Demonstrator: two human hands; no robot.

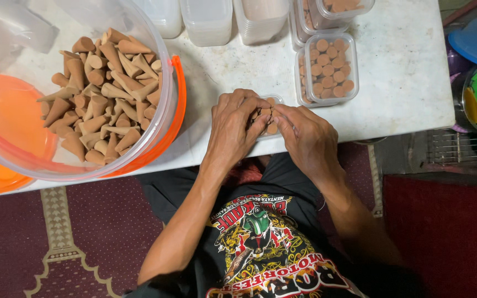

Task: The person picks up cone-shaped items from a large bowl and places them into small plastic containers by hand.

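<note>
The left hand [233, 124] and right hand [303, 135] are meeting over a small clear box [270, 115] at the near edge of the white bench [398, 83], fingers curled and pinching brown cones [261, 115] that are sitting in the box. Both hands are partly closed around these cones; how many they are gripping cannot be told. Just beyond the small box, to its right, one filled clear box [327, 69] is showing about seventeen round cone bases packed upright. Farther beyond it, five more clear containers [208, 19] are lining the far edge. Left of the small box, one big clear tub [84, 94] is holding a loose heap of dozens of cones, sitting in an orange basin [6, 121].
</note>
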